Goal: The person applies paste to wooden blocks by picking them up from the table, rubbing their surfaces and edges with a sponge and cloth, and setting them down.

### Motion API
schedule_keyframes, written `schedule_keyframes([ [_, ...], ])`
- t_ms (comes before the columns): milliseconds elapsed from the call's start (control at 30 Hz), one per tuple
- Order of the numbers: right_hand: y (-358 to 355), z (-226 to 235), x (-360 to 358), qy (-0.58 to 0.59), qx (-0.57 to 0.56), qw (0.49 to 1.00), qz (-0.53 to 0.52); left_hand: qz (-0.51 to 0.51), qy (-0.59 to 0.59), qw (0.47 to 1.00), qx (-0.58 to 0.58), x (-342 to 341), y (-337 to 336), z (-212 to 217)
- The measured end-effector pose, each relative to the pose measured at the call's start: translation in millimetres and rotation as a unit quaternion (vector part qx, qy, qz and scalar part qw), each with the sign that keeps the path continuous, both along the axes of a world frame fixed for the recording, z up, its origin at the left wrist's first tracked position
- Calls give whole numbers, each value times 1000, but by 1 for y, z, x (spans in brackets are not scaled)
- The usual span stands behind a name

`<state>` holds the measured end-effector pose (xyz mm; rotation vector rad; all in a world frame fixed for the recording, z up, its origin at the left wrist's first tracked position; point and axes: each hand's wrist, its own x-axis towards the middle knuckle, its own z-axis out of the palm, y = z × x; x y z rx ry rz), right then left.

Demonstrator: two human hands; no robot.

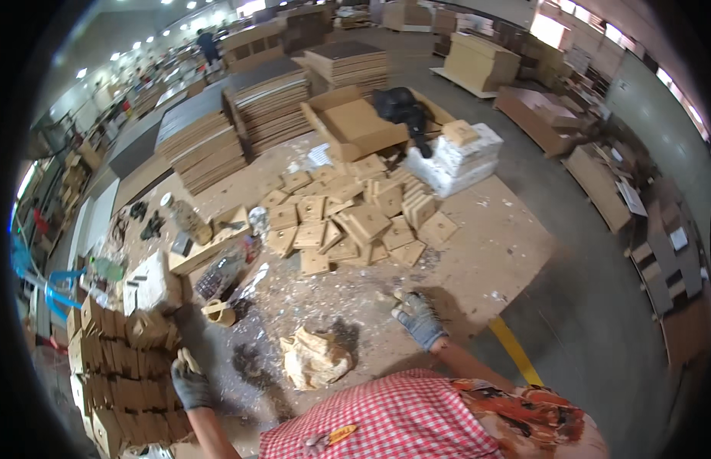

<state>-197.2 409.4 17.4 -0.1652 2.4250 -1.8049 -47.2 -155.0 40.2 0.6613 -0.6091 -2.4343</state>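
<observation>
My left hand (191, 382), in a grey work glove with pale fingertips, is beside the rows of stacked wooden blocks (130, 382) at the near left. Its fingers stretch out along the edge of the stack, and I see nothing held in them. Over the right part of the worktable (478, 260) is my right hand (420, 317), gloved the same way, fingers apart and holding nothing. Beyond it lies a loose heap of square wooden pieces (367, 222), several with a hole in the middle. A crumpled cream cloth (313, 358) lies between my hands.
Left of the heap are a roll of tape (219, 312), a wooden tray (210, 243) and a bottle (185, 218). An open cardboard box (348, 122) and a white wrapped bundle (462, 161) stand at the far side. Panel stacks (198, 141) rise behind.
</observation>
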Motion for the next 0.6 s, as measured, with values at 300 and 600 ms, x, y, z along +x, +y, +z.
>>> schedule_keyframes([
  [300,3,-12,-21,-4,291,956,-48,-49,-250,677,-690,69,140,-57],
  [600,10,-5,-14,40,134,989,-46,25,-237,832,-501,100,175,-64],
])
